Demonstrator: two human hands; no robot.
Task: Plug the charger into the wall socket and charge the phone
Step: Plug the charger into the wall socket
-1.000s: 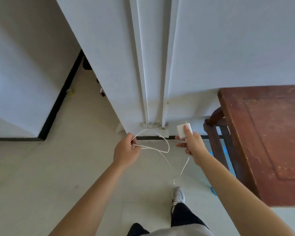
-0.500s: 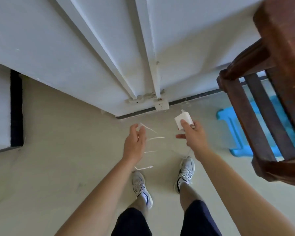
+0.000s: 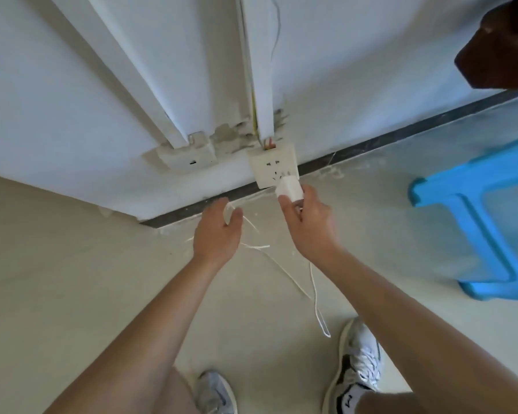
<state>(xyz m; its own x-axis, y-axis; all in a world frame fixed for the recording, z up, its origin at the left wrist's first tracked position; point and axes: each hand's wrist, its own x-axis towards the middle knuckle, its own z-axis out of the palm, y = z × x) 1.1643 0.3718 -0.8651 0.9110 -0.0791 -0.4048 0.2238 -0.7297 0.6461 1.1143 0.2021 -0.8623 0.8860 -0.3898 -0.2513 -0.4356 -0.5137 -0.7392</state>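
Note:
A white wall socket (image 3: pixel 271 165) sits low on the white wall, just above the dark skirting. My right hand (image 3: pixel 307 225) grips the white charger block (image 3: pixel 289 189) and holds it against the socket's lower right corner. Whether its pins are in the holes is hidden. My left hand (image 3: pixel 217 231) is beside it on the left, fingers loosely curled around the thin white cable (image 3: pixel 313 282), which loops down over the floor toward my feet. No phone is in view.
A second white wall box (image 3: pixel 189 156) sits left of the socket under a cable duct. A blue plastic stool (image 3: pixel 485 216) stands on the right. A dark wooden table corner (image 3: pixel 503 46) juts in at top right. My shoes (image 3: pixel 358 363) rest on the beige floor.
I have moved in close to the wall. My right hand has carried the charger forward from mid-air to the socket face. My left hand has followed with the cable.

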